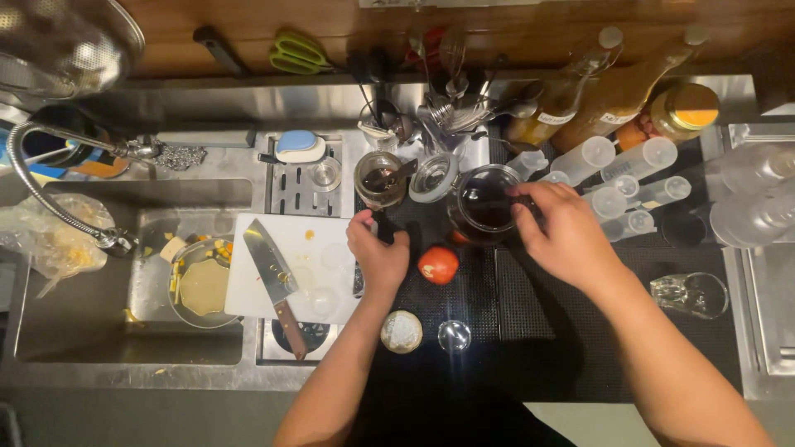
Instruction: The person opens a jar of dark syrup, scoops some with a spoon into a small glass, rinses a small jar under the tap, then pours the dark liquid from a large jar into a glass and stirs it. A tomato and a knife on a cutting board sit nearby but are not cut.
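Landmark: black ribbed rubber mat on the steel table; every place below is told from it.
Near edge of the mat: a small round white-topped lid and a small clear glass, side by side.
Middle of the mat: a round red tomato, lying between the two hands, touching neither.
Left hand: at the mat's left edge, fingers curled down onto a small dark thing that I cannot make out; whether it grips it, I cannot tell.
Right hand: on the far part of the mat, fingers closed on the rim of a round clear glass jar of dark liquid.
Left of the mat: a white cutting board with a broad steel knife with a wooden handle on it; beyond it, the sink.
Far edge of the mat: a second, smaller glass jar, a holder of metal utensils, clear plastic squeeze bottles and amber glass bottles.
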